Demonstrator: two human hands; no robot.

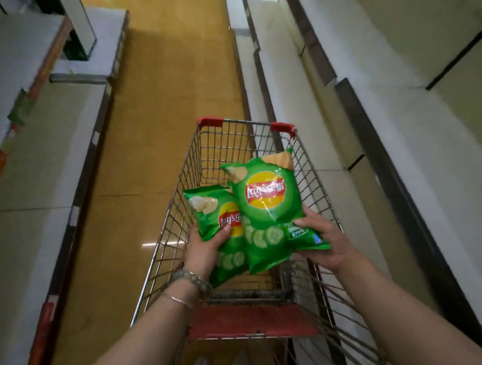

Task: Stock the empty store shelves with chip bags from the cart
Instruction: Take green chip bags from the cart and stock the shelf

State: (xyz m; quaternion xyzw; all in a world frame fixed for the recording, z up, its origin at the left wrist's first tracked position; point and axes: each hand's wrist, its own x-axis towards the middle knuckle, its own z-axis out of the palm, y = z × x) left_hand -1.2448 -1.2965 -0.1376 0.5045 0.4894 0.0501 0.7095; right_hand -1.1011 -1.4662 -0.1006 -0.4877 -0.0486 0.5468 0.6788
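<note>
Left hand: fingers clamped on lower half of left Lay's cucumber chip bag, above wire cart. Second bag overlaps it. Right hand grips its bottom corner. Bags likely light, puffy, slick, crushable: hold by seams. Bare shelves just right.

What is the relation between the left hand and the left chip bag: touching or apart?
Touching. The head view shows the left hand gripping the left chip bag, its thumb pressed on the bag's front.
</note>
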